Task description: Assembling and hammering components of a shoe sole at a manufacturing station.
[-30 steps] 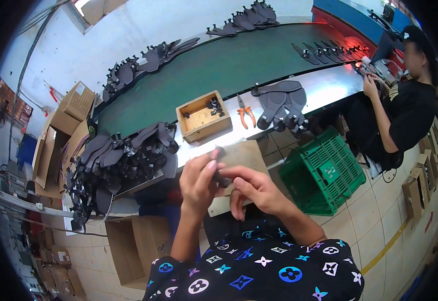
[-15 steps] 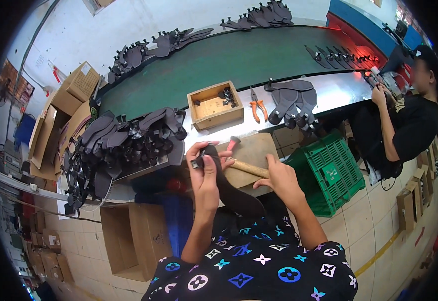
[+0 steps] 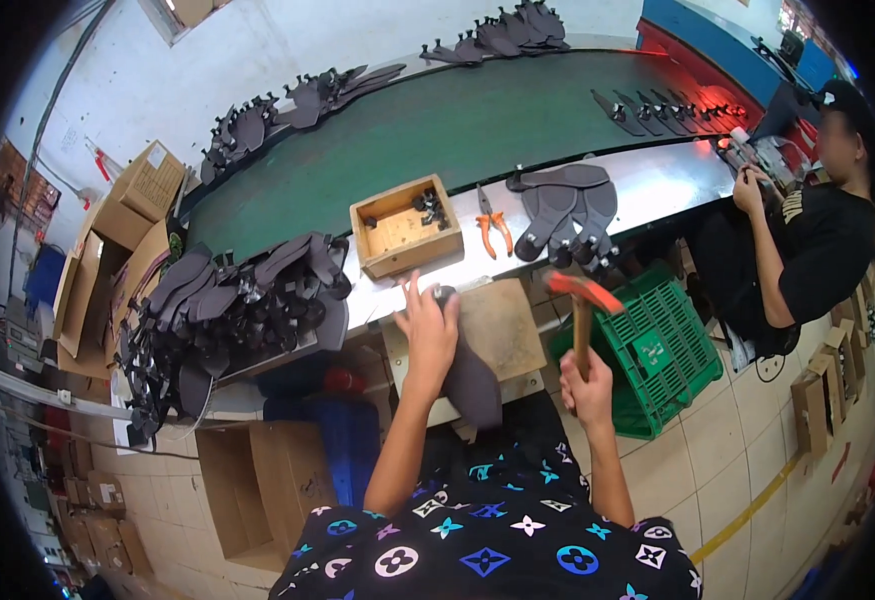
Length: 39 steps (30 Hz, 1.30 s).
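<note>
My left hand [image 3: 427, 335] steadies the upper end of a dark grey shoe sole [image 3: 475, 385], its thumb along the edge and some fingers spread. Part of that end is hidden by the hand. The sole lies across a worn tan board [image 3: 505, 325] on a small stand, its wider end pointing toward me. To the right of the board, my right hand [image 3: 587, 388] is closed round the wooden handle of a hammer [image 3: 582, 335]. Its red head is raised, level with the board's right edge.
Past the board are an open wooden box [image 3: 407, 262] with small dark parts and orange-handled pliers [image 3: 494, 232]. Piles of soles [image 3: 247, 300] flank them. A green conveyor belt [image 3: 407, 140] runs behind. A green crate [image 3: 657, 350] and a co-worker [image 3: 817, 230] are on the right.
The sole has gone from being held up in my left hand to lying on the board. My right hand has lifted the hammer upright, away from the board to the right.
</note>
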Tool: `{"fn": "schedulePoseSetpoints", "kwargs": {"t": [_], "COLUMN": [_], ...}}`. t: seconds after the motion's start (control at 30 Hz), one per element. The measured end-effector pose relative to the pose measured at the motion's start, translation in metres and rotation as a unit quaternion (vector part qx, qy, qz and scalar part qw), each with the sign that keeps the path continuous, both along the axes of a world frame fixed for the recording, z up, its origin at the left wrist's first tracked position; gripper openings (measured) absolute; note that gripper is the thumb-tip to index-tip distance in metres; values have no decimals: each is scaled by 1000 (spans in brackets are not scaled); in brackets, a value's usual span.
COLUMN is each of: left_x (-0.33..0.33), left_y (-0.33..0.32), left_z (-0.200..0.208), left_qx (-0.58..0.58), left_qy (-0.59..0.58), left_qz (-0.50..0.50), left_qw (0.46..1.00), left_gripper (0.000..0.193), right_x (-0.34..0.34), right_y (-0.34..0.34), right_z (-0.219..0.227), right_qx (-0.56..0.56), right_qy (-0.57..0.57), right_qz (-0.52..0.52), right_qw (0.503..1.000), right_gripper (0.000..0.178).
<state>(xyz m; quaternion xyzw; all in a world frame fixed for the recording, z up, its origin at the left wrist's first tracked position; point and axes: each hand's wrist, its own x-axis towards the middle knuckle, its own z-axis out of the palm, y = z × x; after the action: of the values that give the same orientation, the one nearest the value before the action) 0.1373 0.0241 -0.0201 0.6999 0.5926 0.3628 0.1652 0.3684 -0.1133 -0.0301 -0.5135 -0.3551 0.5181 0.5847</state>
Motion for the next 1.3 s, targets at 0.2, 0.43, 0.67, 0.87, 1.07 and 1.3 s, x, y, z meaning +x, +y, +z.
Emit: {"fn": "schedulePoseSetpoints", "kwargs": {"t": [0.2, 0.43, 0.67, 0.87, 1.07, 1.3], "left_x": [0, -10, -29, -7, -16, -25], "left_y": [45, 183, 183, 58, -36, -64], "left_z": [31, 41, 32, 103, 142, 126], "left_qx": [97, -35, 58, 227, 446, 436], "left_qy": [43, 132, 28, -30, 40, 41], "left_qz": [-16, -51, -93, -120, -252, -291], "left_qw": [994, 989, 994, 966, 858, 851], "left_gripper": [41, 14, 13, 14, 34, 29], "right_x": [10, 13, -12, -10, -44, -63], "right_y": [-24, -11, -8, 27, 58, 41], "right_z": [-6, 56, 91, 106, 137, 148], "right_qx": [89, 154, 237, 235, 213, 148], "right_qy": [-148, 27, -4, -115, -38, 21], "right_qz": [-218, -160, -104, -39, 95, 152], "right_qw": [961, 975, 966, 964, 972, 977], "right_gripper": [18, 27, 34, 46, 44, 21]}}
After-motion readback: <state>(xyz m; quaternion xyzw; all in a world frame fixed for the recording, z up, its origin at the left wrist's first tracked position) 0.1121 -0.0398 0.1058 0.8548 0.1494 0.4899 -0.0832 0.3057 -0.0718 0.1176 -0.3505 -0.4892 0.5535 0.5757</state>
